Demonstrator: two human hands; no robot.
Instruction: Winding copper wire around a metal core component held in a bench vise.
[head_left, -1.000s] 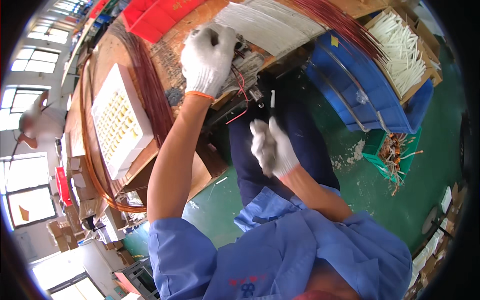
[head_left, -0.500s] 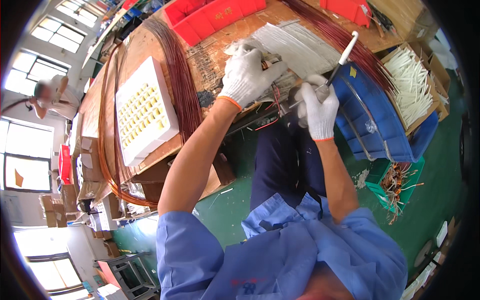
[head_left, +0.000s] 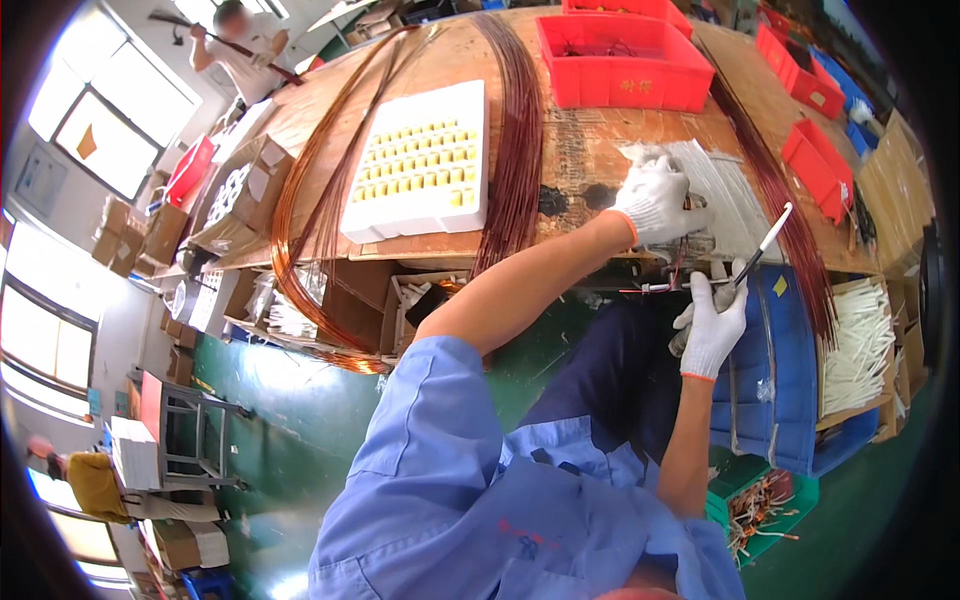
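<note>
My left hand (head_left: 655,197), in a white knit glove, is closed at the table's front edge. What its fingers grip is hidden; thin red and dark wires (head_left: 679,262) hang just below it. Lower and to the right is my gloved right hand (head_left: 712,325), its fingers closed round a slim rod (head_left: 760,248) with a black shaft and a bent white tip. The rod slants up to the right. A spread of thin white tubes (head_left: 735,200) lies on the table right beside my left hand.
A white foam tray (head_left: 400,110) holds several yellow cylinders. Dark red wire bundles (head_left: 515,130) lie across the wooden table, with red bins (head_left: 625,75) behind. A blue bin (head_left: 745,380) stands by my right arm, next to a box of white tubes (head_left: 858,345). People stand at far left.
My view has swung left, so the table and both hands appear farther right. Both hands stay near the table edge, and the rod is still in my right hand.
</note>
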